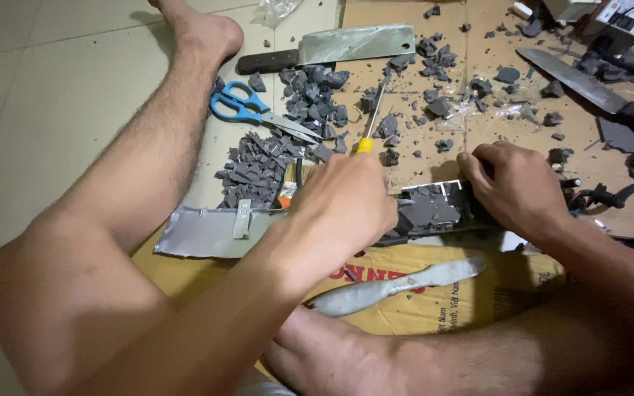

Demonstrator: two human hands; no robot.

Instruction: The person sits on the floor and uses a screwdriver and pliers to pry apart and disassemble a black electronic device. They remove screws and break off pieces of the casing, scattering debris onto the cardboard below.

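Right, I'm down on the floor with my left hand (343, 202) clenched around a yellow-handled screwdriver (370, 123), its shaft pointing away from me over the cardboard sheet (434, 44). My right hand (511, 187) is clamped on the far end of a dark casing (434, 213) — a black block packed with grey potting material, lying between my hands on the cardboard. Looks to me like I'm mid-way through prying that grey filler out: grey chips (288, 125) are heaped beyond my left hand, so a fair bit is already loose. Next, I reckon, the tip has to get under the remaining grey slab, with my right hand bracing hard so the casing doesn't skid. Around me — blue scissors (247, 106), a cleaver (332, 48), a long knife (588, 84) on the right, a bent metal sheet (199, 235) at my knee.
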